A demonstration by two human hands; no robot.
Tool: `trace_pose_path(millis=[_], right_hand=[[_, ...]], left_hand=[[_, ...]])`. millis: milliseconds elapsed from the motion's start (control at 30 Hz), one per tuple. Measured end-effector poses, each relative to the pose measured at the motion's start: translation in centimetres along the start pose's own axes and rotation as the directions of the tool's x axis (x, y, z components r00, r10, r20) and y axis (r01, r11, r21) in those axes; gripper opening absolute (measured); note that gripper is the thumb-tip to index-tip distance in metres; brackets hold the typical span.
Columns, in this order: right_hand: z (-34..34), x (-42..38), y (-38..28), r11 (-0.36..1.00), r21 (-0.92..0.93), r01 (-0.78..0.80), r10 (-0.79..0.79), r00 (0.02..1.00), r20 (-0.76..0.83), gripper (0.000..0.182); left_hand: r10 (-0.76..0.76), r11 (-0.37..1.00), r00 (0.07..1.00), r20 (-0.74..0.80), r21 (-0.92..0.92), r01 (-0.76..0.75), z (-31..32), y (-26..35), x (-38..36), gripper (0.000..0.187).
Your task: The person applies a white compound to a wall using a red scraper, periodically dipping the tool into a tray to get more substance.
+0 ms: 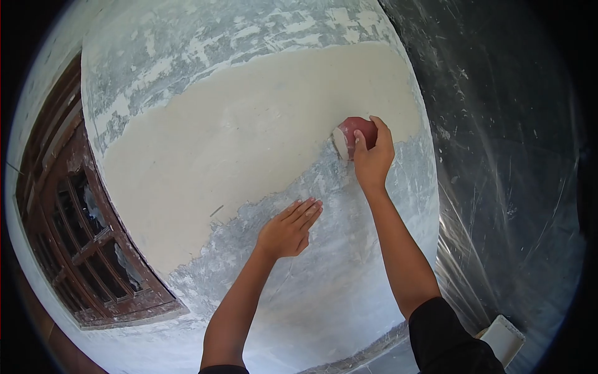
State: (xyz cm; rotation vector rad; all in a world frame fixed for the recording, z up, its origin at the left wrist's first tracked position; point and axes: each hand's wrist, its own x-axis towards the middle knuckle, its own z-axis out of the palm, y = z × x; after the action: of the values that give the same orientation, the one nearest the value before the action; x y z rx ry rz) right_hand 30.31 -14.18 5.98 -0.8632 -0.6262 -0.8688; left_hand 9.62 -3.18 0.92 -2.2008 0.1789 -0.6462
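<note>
My right hand point(375, 156) grips a dark red, hand-sized putty spreader point(361, 129) with pale putty along its left edge. Thumb and fingers hold it from both sides, right at the lower border of a smooth cream putty coat point(230, 134) on the wall. Lower and to the left, my left hand point(288, 227) lies with its fingers stretched out over the bare grey part of the wall point(317, 268). White smudges show on its fingertips, and it holds nothing.
At the left is a brown wooden window frame point(93, 249) with bars. Dark plastic sheeting point(504, 156) hangs along the right side of the wall. Down at the lower right stands a white tray-like container point(503, 340). Patchy white streaks cover the wall above the cream coat.
</note>
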Motion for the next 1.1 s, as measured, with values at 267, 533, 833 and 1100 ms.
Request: trace_pose_path(millis=[267, 533, 833, 1100], right_hand=[[3.7, -4.3, -3.7, 0.977, 0.215, 0.01, -0.083, 0.939, 0.333, 0.041], [1.4, -3.5, -4.7, 0.97, 0.226, 0.094, -0.16, 0.941, 0.297, 0.039], [0.3, -0.5, -0.2, 0.998, -0.056, -0.024, 0.022, 0.999, -0.026, 0.04], [3.7, -6.4, -6.7, 0.959, 0.283, -0.013, -0.123, 0.882, 0.456, 0.04]], left_hand=[[-0.056, 0.997, 0.988, 0.144, -0.042, 0.062, -0.2, 0.1, -0.2, 0.06], [-0.059, 0.998, 0.998, 0.032, -0.002, 0.06, -0.3, 0.4, -0.1, 0.06], [-0.031, 0.997, 0.999, 0.022, 0.077, 0.029, -0.1, 0.2, -0.1, 0.06], [-0.132, 0.981, 0.959, 0.253, -0.107, 0.163, 0.6, 0.0, -0.7, 0.057]])
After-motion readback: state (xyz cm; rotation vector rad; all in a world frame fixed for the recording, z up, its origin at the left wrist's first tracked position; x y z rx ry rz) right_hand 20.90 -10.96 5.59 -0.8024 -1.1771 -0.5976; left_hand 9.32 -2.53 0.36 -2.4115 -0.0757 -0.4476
